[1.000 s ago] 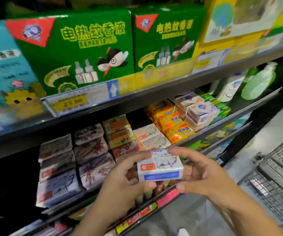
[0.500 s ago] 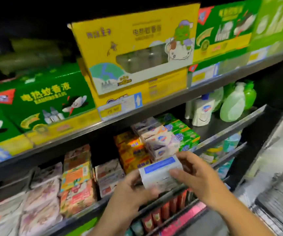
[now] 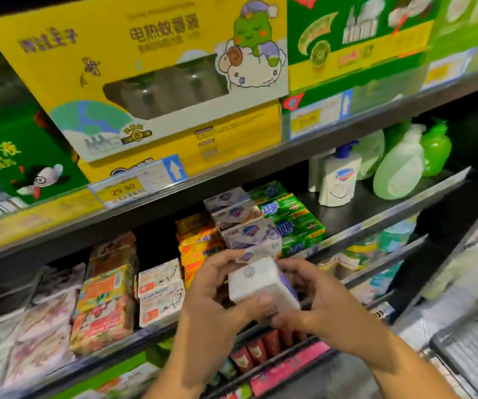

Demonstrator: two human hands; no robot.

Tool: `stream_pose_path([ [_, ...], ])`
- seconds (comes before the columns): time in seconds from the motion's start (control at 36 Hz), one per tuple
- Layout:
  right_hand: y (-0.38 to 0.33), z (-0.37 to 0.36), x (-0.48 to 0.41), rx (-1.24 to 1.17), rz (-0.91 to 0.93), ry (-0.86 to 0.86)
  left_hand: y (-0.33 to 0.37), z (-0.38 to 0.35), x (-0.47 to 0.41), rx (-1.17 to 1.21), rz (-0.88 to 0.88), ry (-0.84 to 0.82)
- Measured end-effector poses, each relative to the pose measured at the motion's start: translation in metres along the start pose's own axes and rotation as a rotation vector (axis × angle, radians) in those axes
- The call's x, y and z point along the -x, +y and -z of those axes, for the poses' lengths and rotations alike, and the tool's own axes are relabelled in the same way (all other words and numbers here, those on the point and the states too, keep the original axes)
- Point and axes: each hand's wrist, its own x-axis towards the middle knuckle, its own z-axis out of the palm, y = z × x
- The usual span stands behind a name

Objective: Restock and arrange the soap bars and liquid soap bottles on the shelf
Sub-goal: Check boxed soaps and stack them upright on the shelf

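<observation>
A white boxed soap bar [image 3: 261, 283] with a blue side is held between both hands in front of the middle shelf's front edge. My left hand [image 3: 217, 295] grips its left side and lower edge. My right hand [image 3: 315, 300] grips its right side. Just behind it stands a stack of white and purple soap bars [image 3: 243, 226], with green soap boxes [image 3: 295, 220] to its right and orange ones [image 3: 197, 243] to its left. Liquid soap bottles stand further right: a white pump bottle [image 3: 337, 177] and pale green bottles [image 3: 399, 168].
White soap boxes [image 3: 160, 289], colourful bars [image 3: 105, 295] and pale wrapped bars [image 3: 42, 321] fill the shelf's left part. Large yellow [image 3: 134, 67] and green [image 3: 356, 38] boxes sit on the upper shelf. A price tag [image 3: 137, 182] hangs on its edge. A cart [image 3: 474, 352] stands at lower right.
The view has swung right along the shelf. The soap box has turned in my hands, so its white face now points up, and it has come nearer the white and purple stack.
</observation>
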Motion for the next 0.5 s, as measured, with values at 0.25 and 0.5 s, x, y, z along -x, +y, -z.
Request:
stream_pose_path([
  [0.25, 0.008, -0.015, -0.001, -0.239, -0.087, -0.037, -0.004, -0.023, -0.013, -0.089, 0.023, -0.086],
  [0.5, 0.016, 0.065, 0.020, -0.340, 0.030, 0.301, -0.010, -0.040, -0.030, -0.237, -0.071, -0.191],
])
